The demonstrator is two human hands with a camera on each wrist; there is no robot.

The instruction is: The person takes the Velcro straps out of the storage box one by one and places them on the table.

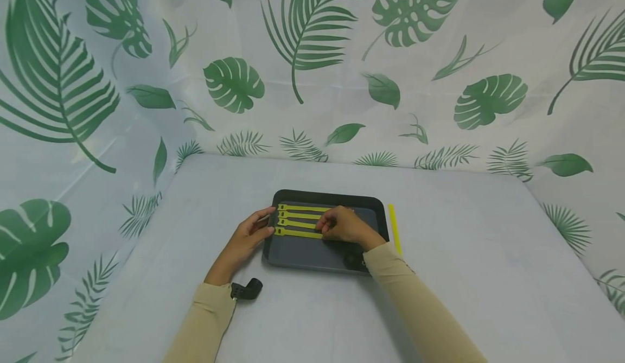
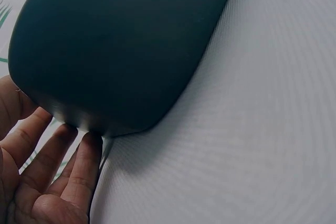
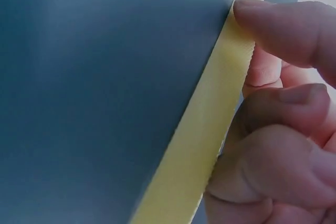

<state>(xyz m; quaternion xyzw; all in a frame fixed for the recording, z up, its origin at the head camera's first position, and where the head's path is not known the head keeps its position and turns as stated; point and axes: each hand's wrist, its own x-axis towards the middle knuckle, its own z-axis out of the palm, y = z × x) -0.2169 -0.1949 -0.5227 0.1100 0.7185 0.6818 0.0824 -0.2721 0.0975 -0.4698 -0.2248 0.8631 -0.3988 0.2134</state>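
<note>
Several yellow hook-and-loop cable ties lie side by side in a dark shallow tray (image 1: 307, 257), their slotted heads toward its left end. My right hand (image 1: 344, 224) is over the tray and pinches the nearest cable tie (image 1: 298, 234) along its strap. In the right wrist view, the thumb (image 3: 286, 32) lies on the yellow strap (image 3: 202, 114), with the other fingers curled beside it. At the tray's left end, my left hand (image 1: 249, 238) touches the rim with spread fingers. The left wrist view has its fingertips (image 2: 86, 148) against the tray's outer wall (image 2: 115, 66).
Just beyond the tray's right side, a yellow strip (image 1: 394, 224) lies on the white-covered table (image 1: 464, 233). Leaf-printed cloth (image 1: 342, 97) stands behind and along the sides. A black wrist camera (image 1: 248, 289) sticks out from the left sleeve.
</note>
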